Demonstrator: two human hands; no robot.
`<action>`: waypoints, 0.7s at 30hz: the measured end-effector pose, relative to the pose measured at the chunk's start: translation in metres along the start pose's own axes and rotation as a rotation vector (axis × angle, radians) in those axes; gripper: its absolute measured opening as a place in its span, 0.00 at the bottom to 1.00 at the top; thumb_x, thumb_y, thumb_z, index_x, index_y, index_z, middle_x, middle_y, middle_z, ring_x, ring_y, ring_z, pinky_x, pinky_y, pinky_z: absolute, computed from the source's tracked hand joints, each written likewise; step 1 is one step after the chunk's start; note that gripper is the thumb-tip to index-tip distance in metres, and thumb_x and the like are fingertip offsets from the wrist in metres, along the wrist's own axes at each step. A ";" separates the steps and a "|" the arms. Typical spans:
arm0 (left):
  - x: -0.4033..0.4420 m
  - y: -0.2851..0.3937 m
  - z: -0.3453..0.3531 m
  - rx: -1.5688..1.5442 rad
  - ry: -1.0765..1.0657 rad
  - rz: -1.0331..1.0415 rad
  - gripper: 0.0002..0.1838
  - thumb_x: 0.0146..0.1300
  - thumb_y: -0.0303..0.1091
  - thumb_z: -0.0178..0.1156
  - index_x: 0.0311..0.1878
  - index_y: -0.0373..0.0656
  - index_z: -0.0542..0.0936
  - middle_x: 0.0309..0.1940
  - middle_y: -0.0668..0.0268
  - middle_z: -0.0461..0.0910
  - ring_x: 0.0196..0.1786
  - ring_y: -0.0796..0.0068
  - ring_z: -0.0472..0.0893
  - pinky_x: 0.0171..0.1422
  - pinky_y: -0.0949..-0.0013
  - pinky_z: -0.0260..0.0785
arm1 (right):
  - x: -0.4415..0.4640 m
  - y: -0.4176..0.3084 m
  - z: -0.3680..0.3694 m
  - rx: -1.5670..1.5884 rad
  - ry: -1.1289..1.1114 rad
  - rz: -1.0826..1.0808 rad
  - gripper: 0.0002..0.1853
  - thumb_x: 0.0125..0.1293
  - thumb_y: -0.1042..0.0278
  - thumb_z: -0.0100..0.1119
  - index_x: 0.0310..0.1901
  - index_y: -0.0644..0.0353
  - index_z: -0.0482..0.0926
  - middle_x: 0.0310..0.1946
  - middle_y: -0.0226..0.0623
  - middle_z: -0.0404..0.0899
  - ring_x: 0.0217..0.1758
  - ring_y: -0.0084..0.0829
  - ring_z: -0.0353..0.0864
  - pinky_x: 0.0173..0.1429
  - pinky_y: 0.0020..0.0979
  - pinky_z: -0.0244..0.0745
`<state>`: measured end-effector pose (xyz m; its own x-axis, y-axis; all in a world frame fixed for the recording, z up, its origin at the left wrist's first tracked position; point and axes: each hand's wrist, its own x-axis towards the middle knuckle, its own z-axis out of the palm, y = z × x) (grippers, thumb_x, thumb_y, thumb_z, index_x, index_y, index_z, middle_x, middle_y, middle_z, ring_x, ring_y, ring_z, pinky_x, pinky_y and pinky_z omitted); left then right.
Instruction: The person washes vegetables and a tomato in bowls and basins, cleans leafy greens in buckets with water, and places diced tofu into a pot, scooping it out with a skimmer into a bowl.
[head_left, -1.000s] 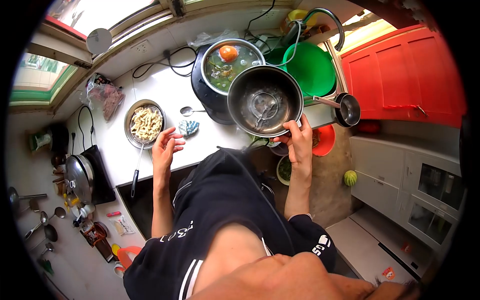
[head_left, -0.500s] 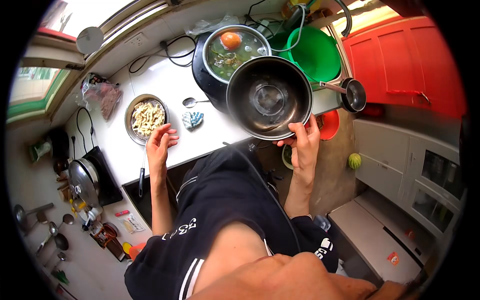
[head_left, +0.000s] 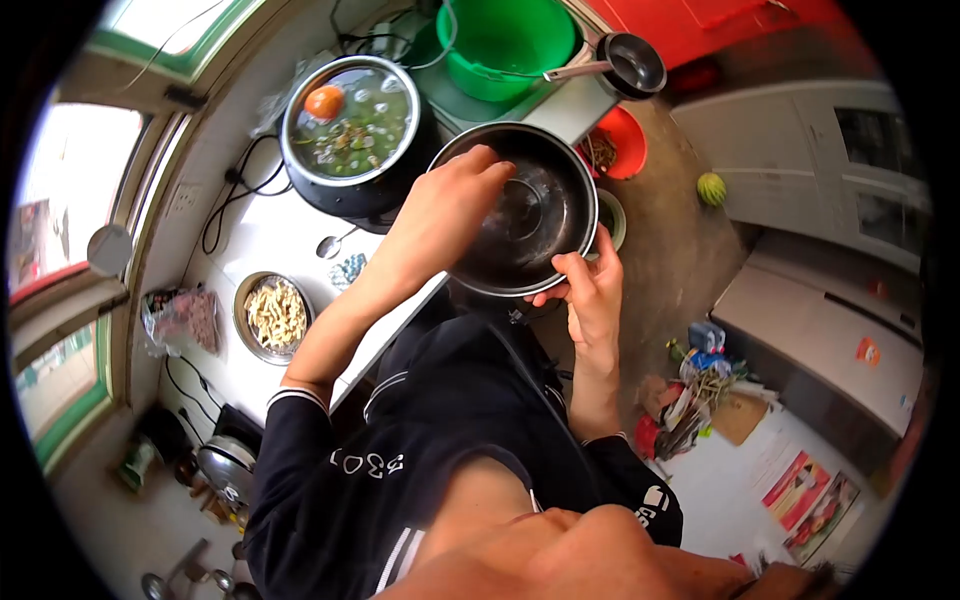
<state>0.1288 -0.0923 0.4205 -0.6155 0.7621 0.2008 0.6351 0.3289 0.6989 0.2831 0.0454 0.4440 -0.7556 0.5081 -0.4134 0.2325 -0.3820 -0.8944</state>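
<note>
A wide metal bowl [head_left: 535,215], dark inside with a lighter ring at its base, is tilted toward me in front of the counter edge. My right hand [head_left: 590,290] grips its near right rim, thumb on the inner side and fingers beneath. My left hand [head_left: 455,205] reaches over the bowl's left side with its fingers curled together inside; whether they touch the wall or pinch something is hidden. Left of the bowl, a pot [head_left: 350,125] holds cloudy water, greens and an orange-red round item that looks like a tomato.
On the white counter [head_left: 225,235] are a bowl of pale cut pieces [head_left: 275,315], a spoon [head_left: 335,243], a blue-white checked cloth [head_left: 347,271] and a bagged item [head_left: 185,320]. A green basin [head_left: 510,50], small saucepan [head_left: 632,65] and red bucket [head_left: 618,145] stand beyond.
My left hand has moved from beside the bowl of pale pieces across to the inside of the metal bowl. My right hand keeps its rim grip. The view has turned.
</note>
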 end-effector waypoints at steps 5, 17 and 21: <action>0.031 0.018 0.069 0.179 -0.272 0.228 0.05 0.56 0.26 0.58 0.36 0.37 0.79 0.38 0.54 0.77 0.39 0.51 0.82 0.41 0.53 0.74 | -0.018 0.012 -0.052 0.120 0.139 -0.002 0.27 0.60 0.83 0.49 0.63 0.71 0.63 0.34 0.47 0.82 0.20 0.38 0.83 0.20 0.30 0.81; 0.061 0.131 0.218 -0.266 -0.474 0.111 0.18 0.60 0.21 0.58 0.55 0.33 0.78 0.43 0.50 0.77 0.47 0.50 0.79 0.50 0.58 0.73 | -0.045 0.016 -0.237 0.238 0.399 0.030 0.33 0.61 0.82 0.51 0.68 0.72 0.56 0.35 0.48 0.82 0.20 0.37 0.83 0.23 0.34 0.84; 0.066 0.163 0.292 0.255 -0.540 0.317 0.20 0.58 0.17 0.49 0.55 0.21 0.72 0.46 0.43 0.73 0.51 0.48 0.75 0.59 0.59 0.71 | -0.047 0.025 -0.299 0.224 0.462 0.014 0.32 0.61 0.82 0.52 0.68 0.72 0.57 0.35 0.48 0.82 0.21 0.37 0.83 0.23 0.34 0.84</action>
<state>0.3278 0.1750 0.3471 -0.1042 0.9934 -0.0481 0.8773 0.1146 0.4660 0.5080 0.2425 0.3899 -0.3918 0.7709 -0.5022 0.0648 -0.5214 -0.8508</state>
